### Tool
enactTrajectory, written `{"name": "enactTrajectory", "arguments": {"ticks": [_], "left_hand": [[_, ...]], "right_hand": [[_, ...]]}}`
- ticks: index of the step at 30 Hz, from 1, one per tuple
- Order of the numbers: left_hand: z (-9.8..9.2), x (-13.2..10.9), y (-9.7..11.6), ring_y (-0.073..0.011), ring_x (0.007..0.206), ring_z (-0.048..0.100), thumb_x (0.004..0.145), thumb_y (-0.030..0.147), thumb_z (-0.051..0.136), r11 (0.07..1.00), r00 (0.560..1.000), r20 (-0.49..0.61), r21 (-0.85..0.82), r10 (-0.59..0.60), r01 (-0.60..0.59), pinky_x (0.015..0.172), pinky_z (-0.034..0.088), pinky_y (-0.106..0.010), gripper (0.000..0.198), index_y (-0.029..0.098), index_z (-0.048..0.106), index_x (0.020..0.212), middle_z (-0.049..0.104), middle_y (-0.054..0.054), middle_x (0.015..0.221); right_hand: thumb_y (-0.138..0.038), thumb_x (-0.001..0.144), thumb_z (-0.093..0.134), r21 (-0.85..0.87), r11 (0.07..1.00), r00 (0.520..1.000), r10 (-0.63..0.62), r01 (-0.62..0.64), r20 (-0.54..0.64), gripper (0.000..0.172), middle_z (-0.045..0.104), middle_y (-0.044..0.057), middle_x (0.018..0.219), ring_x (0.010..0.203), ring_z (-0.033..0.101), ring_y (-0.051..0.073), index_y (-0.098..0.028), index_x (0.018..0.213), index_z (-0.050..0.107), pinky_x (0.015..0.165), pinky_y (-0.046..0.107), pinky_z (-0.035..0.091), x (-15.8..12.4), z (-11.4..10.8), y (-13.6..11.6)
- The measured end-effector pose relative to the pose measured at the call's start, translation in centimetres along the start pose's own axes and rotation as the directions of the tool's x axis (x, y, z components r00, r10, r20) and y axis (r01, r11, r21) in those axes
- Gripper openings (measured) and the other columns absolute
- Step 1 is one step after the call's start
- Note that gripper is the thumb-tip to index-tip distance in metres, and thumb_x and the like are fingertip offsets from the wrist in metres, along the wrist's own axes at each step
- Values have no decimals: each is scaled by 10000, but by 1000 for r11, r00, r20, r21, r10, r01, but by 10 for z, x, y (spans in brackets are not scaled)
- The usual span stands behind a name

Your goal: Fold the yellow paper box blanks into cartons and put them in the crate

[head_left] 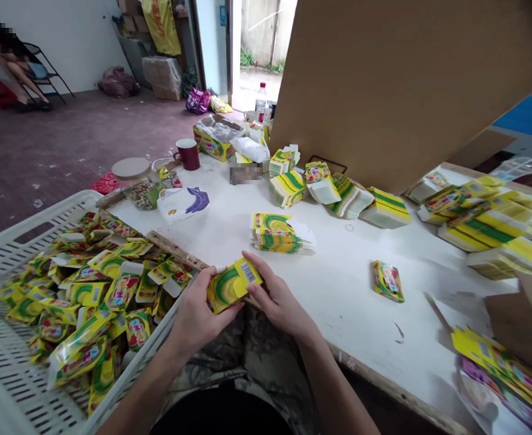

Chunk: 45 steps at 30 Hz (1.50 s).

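Left hand [197,314] and right hand [277,302] both pinch one small yellow-green carton [232,284], one at each end, thumbs on top. It is held just over the near edge of the bench [338,290], above the lap.

Risks, judged from this:
- thin card, so too hard a squeeze would likely crease a panel or tear a flap
- the grip is at the ends only, so a slip would drop it into the lap or onto the floor
- white crate [3,241] at the left is heaped with loose cartons [94,296], flaps sticking out; they look likely to snag, pop open or spill over the low rim
- stack of flats [279,232] just beyond the hands is fanned and uneven, so a knock from a wrist could slide it
- single carton [387,280] lies apart on the bench, easy to sweep off
- piles at the right [488,223] lean the same way
- red mug [188,154] stands near the card stock at the far edge, so a tip could wet it
- big cardboard sheet [406,78] stands tilted behind the piles and could fall on them

Writing: a barcode shows on the held carton; digits too small to read. Cartons carry multicoloured lettering, not legible. White and purple tissue pack [182,202] has print that cannot be read. A patch on the bench is blurred. Bottle [260,99] by the door has a label too small to tell. A person sits far off at the left [19,66]
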<state>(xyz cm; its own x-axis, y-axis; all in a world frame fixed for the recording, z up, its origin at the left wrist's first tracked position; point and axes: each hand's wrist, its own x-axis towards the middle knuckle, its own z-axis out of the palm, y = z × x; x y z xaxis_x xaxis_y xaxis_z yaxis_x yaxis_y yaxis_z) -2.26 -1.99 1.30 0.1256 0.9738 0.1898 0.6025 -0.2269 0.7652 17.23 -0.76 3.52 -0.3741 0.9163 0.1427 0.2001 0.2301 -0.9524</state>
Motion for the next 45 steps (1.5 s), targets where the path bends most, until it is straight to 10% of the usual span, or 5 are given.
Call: {"name": "enactTrajectory", "arguments": {"ticks": [11, 20, 32, 41, 45], "left_hand": [[11, -7, 8, -257, 953, 621, 685, 368, 764, 968, 995, -28, -238, -93, 83, 844, 518, -402, 575, 188, 487, 1155, 623, -91, 1047], [-24, -3, -27, -197, 1079, 588, 850, 656, 419, 114, 637, -21, -988, -771, 106, 906, 544, -345, 488, 193, 499, 979, 530, -122, 1166], [32, 1, 5, -232, 1041, 606, 731, 595, 663, 297, 911, 116, -922, -396, 247, 839, 524, -351, 633, 195, 519, 1200, 606, -118, 1177], [39, -10, 10, -283, 1237, 501, 911, 516, 466, 737, 988, -157, -668, 0, -106, 1085, 352, -446, 452, 224, 606, 1226, 588, -107, 1308], [42, -13, 15, -295, 1185, 535, 838, 606, 532, 535, 993, -101, -843, -59, -54, 1037, 395, -424, 543, 203, 627, 1190, 625, -124, 1234]], "right_hand": [[-369, 922, 528, 5, 1000, 989, 12, -11, -146, 704, 516, 129, 1381, 1122, 596, 215, -247, 1505, 152, 936, 370, 491, -12, 9, 16], [-256, 783, 630, -456, 822, 776, -29, -340, -631, 225, 613, 151, 992, 1007, 556, 305, -152, 977, 676, 928, 516, 408, 54, -82, 57], [-286, 742, 676, -407, 863, 812, 7, -300, -584, 214, 580, -6, 723, 614, 534, 173, -220, 840, 497, 606, 303, 419, 30, -48, 25], [-486, 684, 730, 335, 886, 941, 340, -321, 2, 379, 461, -45, 610, 568, 406, 118, -202, 655, 480, 536, 248, 331, -18, 29, 11], [-498, 707, 701, 319, 885, 938, 343, -339, 45, 355, 447, -47, 598, 563, 376, 116, -184, 690, 538, 540, 251, 309, -23, 31, 7]]}}
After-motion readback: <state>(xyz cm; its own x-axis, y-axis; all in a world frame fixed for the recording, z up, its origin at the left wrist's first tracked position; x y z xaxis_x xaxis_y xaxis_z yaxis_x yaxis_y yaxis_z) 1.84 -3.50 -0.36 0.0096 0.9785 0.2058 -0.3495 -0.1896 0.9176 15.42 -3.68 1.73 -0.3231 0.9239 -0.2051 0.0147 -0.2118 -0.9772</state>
